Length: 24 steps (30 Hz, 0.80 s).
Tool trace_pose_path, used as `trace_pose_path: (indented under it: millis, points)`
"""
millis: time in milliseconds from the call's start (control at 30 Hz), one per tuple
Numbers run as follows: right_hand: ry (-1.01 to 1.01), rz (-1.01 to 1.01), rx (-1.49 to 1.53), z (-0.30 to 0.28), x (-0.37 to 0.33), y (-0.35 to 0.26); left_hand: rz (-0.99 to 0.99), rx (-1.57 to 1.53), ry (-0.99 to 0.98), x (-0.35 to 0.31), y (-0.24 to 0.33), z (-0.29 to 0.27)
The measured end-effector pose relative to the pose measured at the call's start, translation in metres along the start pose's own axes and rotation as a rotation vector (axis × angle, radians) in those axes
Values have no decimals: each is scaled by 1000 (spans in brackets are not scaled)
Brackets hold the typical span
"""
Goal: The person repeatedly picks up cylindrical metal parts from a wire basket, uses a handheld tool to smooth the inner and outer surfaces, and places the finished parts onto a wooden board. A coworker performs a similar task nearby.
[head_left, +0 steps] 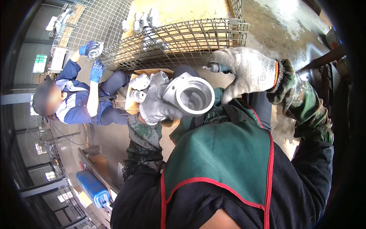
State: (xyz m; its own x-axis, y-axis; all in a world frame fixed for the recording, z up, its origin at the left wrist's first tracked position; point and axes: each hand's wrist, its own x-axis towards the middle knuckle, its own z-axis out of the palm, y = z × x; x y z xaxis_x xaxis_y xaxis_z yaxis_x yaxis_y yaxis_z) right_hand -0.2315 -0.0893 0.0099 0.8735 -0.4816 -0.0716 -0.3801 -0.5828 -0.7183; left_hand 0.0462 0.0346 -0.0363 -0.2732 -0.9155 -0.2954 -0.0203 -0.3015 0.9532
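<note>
Left hand (154,106) gripping metal housing (176,90), mouth (193,100) upward, right hand (246,70) gripping tool (217,68), long axis crosswise, tip (207,68) left

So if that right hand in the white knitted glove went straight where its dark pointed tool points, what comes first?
The tool seems aimed left at the dark trouser knee, below the silver wire cage in the picture; depth is unclear.

Smooth metal casting (188,95); matt cloth apron (221,158); glossy plastic container (92,187)
</note>
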Motion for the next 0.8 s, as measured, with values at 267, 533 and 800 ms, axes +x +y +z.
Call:
trace_pose_path:
  millis: [267,533,800]
  points:
    - [131,-385,-266,13,18,9,-46,-122,-119,5,-15,-8]
    - [64,-466,-299,12,21,7,-108,-126,-143,3,-14,-10]
    - [15,-489,-288,17,22,5,-55,-166,-153,-3,-13,-4]
